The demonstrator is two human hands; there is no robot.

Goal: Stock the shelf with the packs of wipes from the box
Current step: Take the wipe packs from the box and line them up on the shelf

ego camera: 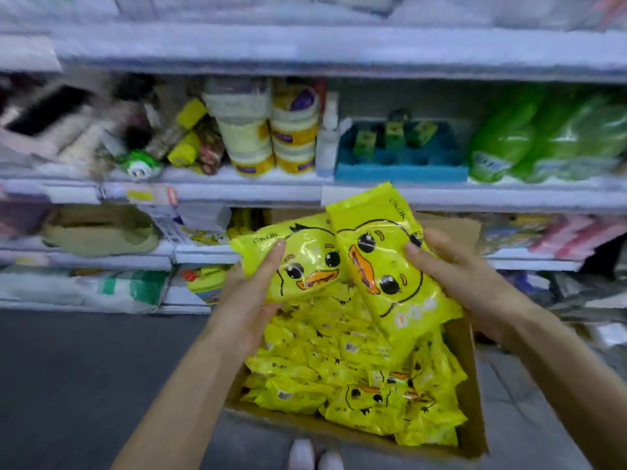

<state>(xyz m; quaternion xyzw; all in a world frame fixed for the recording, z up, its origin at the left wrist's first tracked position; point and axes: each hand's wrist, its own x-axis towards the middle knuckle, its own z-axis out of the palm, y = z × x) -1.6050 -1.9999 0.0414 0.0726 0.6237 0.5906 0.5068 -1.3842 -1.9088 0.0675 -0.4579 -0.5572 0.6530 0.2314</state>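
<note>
My left hand (252, 293) grips a yellow pack of wipes with a duck face (302, 256), thumb on its front. My right hand (464, 276) holds a second yellow duck pack (383, 262), tilted and overlapping the first. Both packs hang above an open cardboard box (471, 395) on the floor, which is filled with several more yellow packs (342, 368). Behind the packs runs a white shelf (210, 254); a few yellow packs (210, 235) lie on it at the left of my hands.
The shelf above carries stacked tubs (271, 137), a blue tray (400, 164) and green bags (549, 137). Tan bags (98, 228) lie at the left, pink packs (573, 235) at the right. Grey floor (84, 385) spreads to the left. My shoes (315, 456) stand by the box's near edge.
</note>
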